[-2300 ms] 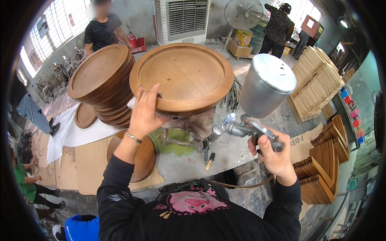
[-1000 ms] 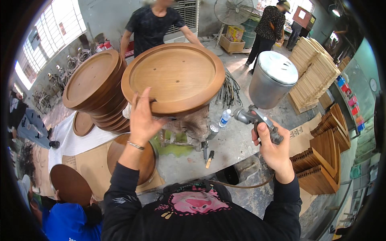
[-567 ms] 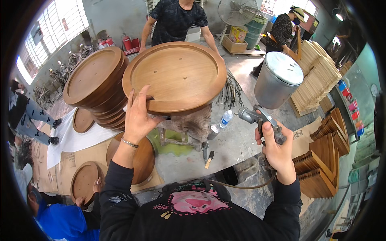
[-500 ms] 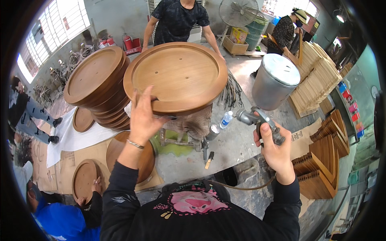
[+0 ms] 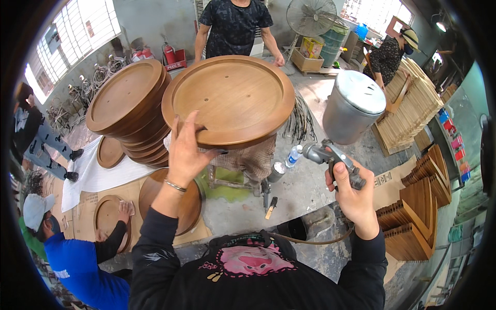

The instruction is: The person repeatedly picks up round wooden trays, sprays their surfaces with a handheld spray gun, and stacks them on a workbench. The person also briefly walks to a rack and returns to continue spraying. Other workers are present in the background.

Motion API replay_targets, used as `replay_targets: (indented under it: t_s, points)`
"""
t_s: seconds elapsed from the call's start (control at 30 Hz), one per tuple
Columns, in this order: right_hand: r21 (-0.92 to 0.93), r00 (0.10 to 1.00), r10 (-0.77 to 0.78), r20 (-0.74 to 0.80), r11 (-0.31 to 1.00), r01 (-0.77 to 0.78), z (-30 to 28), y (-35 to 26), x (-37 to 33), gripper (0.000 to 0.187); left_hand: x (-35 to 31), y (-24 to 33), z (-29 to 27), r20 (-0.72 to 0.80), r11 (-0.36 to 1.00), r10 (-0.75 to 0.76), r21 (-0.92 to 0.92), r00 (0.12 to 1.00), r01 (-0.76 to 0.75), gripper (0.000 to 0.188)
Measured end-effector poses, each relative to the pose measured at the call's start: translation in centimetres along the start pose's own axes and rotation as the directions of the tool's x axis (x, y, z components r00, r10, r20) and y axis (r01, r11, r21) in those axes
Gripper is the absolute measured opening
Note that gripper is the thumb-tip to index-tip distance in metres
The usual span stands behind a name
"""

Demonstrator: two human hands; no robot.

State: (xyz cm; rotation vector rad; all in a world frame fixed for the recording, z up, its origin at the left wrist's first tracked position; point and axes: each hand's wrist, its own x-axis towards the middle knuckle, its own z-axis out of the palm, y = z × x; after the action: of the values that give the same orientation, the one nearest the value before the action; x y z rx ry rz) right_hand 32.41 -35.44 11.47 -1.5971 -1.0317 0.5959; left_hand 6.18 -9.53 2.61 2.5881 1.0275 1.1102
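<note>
A large round wooden panel [image 5: 232, 113] with a raised rim and small holes rests on a cloth-covered support [image 5: 253, 160] in front of me. My left hand [image 5: 187, 152] grips its near-left rim, fingers over the top and thumb low at the edge. To the right of the panel, my right hand [image 5: 351, 194] is wrapped round the handle of a grey metal spray gun [image 5: 336, 157]. Its nozzle end points left, toward a water bottle [image 5: 293, 155]. A hose [image 5: 315, 241] runs below that hand.
Stacked round panels [image 5: 129, 98] stand at left. A metal canister [image 5: 354, 108] is at right, with slatted wooden pieces [image 5: 408, 227] nearer. Across from me stands a person in a dark shirt [image 5: 235, 28]. A co-worker in blue [image 5: 85, 258] wipes a panel at lower left.
The round panel has turned a little counterclockwise under my left hand. The person opposite has drawn their hands off its rim. The co-worker in blue has risen somewhat.
</note>
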Motion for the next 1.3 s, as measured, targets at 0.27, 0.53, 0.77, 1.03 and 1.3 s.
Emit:
replay_targets:
  t_s: [0.27,0.53,0.77,1.03,1.3]
  points:
    - [0.072,0.975,-0.118,0.188,0.992,0.106,0.5,0.2,-1.1,0.064,0.6,1.4,1.4,0.051,0.998,0.018,-0.056,0.999,-0.016,0.104]
    - [0.054,0.998,-0.048,0.030,0.997,0.047,-0.5,0.4,0.3,0.051,0.1,-0.3,0.0,-0.005,0.999,0.047,0.028,0.999,-0.047,0.106]
    - [0.210,0.971,-0.060,0.232,0.978,0.010,0.0,-0.4,-1.2,0.048,0.5,1.2,1.8,0.040,0.994,0.065,-0.093,0.997,-0.061,0.101]
    - [0.062,1.000,-0.008,0.010,0.998,0.008,0.1,0.2,0.6,0.048,0.6,-1.1,-0.5,0.044,1.000,0.027,-0.002,0.999,-0.027,0.103]
    - [0.089,0.973,-0.132,0.188,0.989,0.117,0.5,0.1,-0.3,0.063,0.8,1.1,1.5,0.029,0.997,0.065,-0.032,0.997,-0.064,0.106]
